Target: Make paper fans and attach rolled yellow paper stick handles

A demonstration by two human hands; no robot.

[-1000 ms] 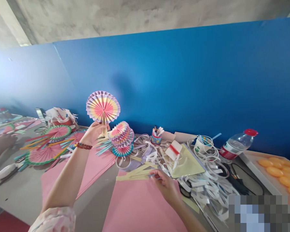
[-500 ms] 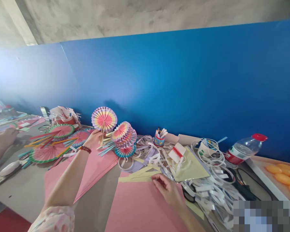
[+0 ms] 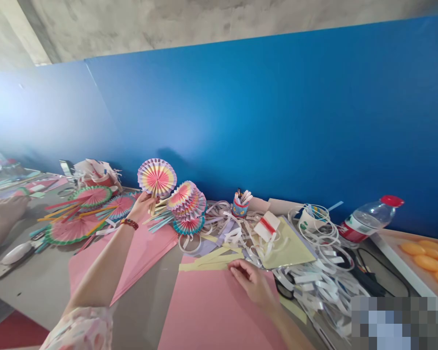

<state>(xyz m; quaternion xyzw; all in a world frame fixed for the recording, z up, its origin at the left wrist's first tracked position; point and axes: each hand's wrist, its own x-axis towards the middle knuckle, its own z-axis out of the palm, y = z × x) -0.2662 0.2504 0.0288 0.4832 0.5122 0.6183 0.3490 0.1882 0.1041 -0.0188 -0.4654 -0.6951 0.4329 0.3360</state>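
My left hand (image 3: 143,205) grips the light sticks of a round pleated paper fan (image 3: 156,178), held upright in front of the blue partition. Its folds run pink, yellow and lilac. Just right of it, similar pleated fans (image 3: 187,201) lie stacked, with blue and pale sticks pointing left. My right hand (image 3: 252,282) rests on a pink paper sheet (image 3: 204,306), fingers loosely bent, thumb slightly apart. Its fingertips touch the area by the pale yellow paper strips (image 3: 206,263) along the sheet's top edge; I see nothing held. More pink sheets (image 3: 146,253) lie beneath my left forearm.
Several green-edged fans (image 3: 75,230) lie at left, near another person's hand (image 3: 11,210). White paper strips (image 3: 317,291) heap at right beside a bottle (image 3: 368,218) and a tray of orange oval things (image 3: 427,262). A pen cup (image 3: 240,208) stands by the partition (image 3: 241,121).
Little differs: the view shifts slightly, and my left hand still holds the fan upright. My right hand stays on the pink sheet.
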